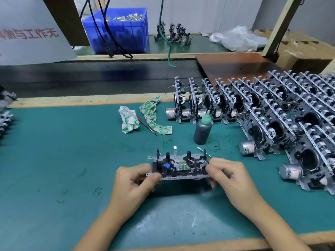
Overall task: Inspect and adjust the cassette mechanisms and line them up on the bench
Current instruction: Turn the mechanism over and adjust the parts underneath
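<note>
While both hands hold it just above the green mat [54, 151], a cassette mechanism [178, 166] sits face-up at the near centre of the bench, its black spindles pointing upward and a small blue part near its left end. The left hand [135, 182] grips the left end, thumb curled over the front edge of the metal plate. The right hand [229, 175] pinches the right end, and a thin tool [204, 152] sticks out past its fingers toward the back; whether the fingers clamp the tool or only the plate is hard to tell, as that corner is blurred.

Behind the mechanism, a dark bottle [202, 132] with a green nozzle stands upright on the mat. To its left lie two crumpled cloths [143, 115] printed in green, with a red-handled screwdriver [146, 125] between them. To the right, finished mechanisms [268, 113] stand on edge in close rows, silver motors at their lower ends. Farther back, a blue crate [117, 29] of metal parts sits on a second bench, near three more mechanisms [173, 34] and a plastic bag [239, 39].
</note>
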`<state>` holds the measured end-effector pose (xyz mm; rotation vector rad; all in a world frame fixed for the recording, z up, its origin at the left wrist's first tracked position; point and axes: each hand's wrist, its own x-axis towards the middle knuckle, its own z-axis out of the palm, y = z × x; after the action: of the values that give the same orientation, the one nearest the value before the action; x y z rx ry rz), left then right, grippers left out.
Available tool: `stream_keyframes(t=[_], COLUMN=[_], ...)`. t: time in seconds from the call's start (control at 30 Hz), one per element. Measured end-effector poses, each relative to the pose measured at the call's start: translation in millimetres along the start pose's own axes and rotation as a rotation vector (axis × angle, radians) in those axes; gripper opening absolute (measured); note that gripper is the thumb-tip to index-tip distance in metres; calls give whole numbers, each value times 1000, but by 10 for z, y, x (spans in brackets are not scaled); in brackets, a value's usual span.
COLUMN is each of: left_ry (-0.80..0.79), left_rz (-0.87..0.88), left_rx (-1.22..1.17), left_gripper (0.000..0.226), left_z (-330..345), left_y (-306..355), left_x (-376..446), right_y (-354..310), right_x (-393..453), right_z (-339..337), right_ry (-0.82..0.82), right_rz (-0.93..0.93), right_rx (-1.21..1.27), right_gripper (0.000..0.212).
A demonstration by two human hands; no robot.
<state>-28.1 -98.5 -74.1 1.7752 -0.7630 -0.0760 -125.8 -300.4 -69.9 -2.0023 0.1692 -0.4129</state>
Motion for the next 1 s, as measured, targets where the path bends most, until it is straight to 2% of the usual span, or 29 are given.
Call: stream_keyframes(t=[0.1, 0.23, 0.33, 0.47, 0.53, 0.6, 0.67, 0.77, 0.83, 0.9, 1.0], left_ry=[44, 77, 131, 249, 334, 359, 302, 66, -81, -162, -155], left_rz=[-20, -152, -199, -151, -83, 52, 197, 250, 254, 284, 273], left_rx=[-84, -137, -112, 58, 144, 251, 334, 319, 355, 409, 369], left_gripper=[48, 60, 65, 60, 48, 30, 20, 23, 23, 23, 22], left_z=[37, 60, 82, 54, -7, -74, -98, -48, 9, 62, 101], left_y=[36, 14, -26, -85, -74, 19, 141, 330, 422, 446, 421], left_x=[-3, 27, 71, 59, 68, 116, 194, 356, 442, 487, 489], right_y=[-86, -137, -196, -176, -113, -75, -44, -4, 3, 19, 24], right_x=[69, 135, 206, 260, 254, 237, 247, 302, 321, 314, 306], right_z=[60, 80, 52, -67, -168, -211, -181, -78, -27, 1, 16], right_ry=[84, 105, 56, 100, 85, 37, -81, -206, -201, -171, -172], right_rz=[140, 166, 182, 76, 14, -8, 4, 31, 28, 25, 46], right_rx=[115, 18, -167, -550, -473, -241, -67, 54, 144, 224, 280], right_gripper=[59, 69, 75, 78, 64, 35, 37, 40, 39, 38, 35])
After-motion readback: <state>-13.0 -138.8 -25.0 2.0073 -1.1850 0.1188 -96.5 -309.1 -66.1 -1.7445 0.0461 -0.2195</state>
